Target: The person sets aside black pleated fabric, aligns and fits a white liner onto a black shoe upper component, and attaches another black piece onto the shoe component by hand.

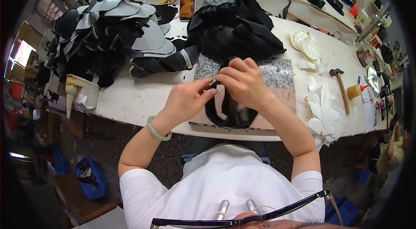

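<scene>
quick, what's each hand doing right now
Left hand: closed, pinching the curved black leather shoe piece.
Right hand: closed, gripping the same piece.

We record bright, even overhead light on the white table (130, 99), soft shadows, strong edge bending, dark corners, window (19, 57) glare far left.

A big heap of grey and black cut pieces (112, 34) fills the upper left of the frame, with a phone (187, 4) lying just right of it near the top centre. At right, a hammer (342, 88) lies between scattered white cut shapes (323, 107), with an orange-capped bottle (357, 91) just beside it. A blue bin (90, 178) sits on the floor at lower left.
</scene>
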A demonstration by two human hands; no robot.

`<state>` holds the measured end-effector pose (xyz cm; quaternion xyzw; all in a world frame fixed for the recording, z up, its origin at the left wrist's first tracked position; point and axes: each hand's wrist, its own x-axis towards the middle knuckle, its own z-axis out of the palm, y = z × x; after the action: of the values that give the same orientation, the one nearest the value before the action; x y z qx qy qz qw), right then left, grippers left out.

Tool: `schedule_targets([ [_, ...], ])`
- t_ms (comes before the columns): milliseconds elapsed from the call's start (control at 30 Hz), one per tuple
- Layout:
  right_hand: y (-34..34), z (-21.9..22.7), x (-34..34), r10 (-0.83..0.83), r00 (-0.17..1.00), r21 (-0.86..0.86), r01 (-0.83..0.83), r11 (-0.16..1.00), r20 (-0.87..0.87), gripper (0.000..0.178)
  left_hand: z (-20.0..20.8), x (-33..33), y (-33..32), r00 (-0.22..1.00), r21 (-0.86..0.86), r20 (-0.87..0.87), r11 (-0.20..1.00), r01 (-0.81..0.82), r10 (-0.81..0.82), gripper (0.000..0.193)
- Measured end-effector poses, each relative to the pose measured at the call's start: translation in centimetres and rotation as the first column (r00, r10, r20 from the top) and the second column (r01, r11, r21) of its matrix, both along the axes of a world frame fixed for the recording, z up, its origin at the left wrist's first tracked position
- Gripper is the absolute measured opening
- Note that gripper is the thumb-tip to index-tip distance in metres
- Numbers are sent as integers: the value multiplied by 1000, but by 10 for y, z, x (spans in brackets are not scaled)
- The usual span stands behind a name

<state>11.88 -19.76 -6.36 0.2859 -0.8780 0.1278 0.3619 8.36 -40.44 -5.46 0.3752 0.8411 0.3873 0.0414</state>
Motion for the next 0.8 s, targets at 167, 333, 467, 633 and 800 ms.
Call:
schedule_targets([
  [167,6,22,15,97,980,-118,-119,986,-175,33,-30,5,-9,453,499,804,852,-162,-385,51],
  [333,5,20,39,18,999,-305,-32,952,-48,37,-34,44,16,346,730,681,557,-397,-646,36],
  [467,-11,10,75,-18,901,-685,342,644,433,24,-51,63,35,453,714,691,438,-546,-563,30],
  [633,-14,-17,105,144,792,-626,343,700,594,17,-58,84,39,410,673,729,462,-578,-549,25],
  [800,-12,-29,121,326,602,-647,452,614,729,16,-75,93,25,433,610,791,604,-512,-432,18],
])
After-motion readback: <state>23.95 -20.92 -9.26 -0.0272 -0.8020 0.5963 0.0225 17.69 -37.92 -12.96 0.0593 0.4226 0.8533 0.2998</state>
